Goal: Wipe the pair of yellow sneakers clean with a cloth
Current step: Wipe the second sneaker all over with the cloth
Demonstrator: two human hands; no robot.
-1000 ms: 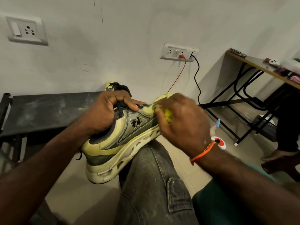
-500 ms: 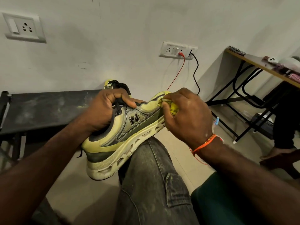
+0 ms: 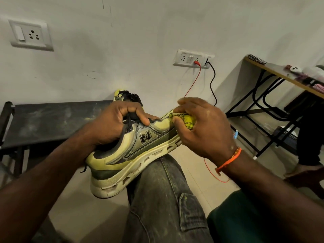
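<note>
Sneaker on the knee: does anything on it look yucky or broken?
Nothing looks broken. The sneaker is grubby: its pale sole has dark smudges near the heel. The right hand presses a yellow cloth at the toe end while the left hand holds it.

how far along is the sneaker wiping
Midway at best. Done: nothing clearly finished; the sneaker on the knee still shows grime on its sole. In hand: left hand grips its laces, right hand presses the cloth near the toe. Left: the second sneaker behind, untouched.
</note>
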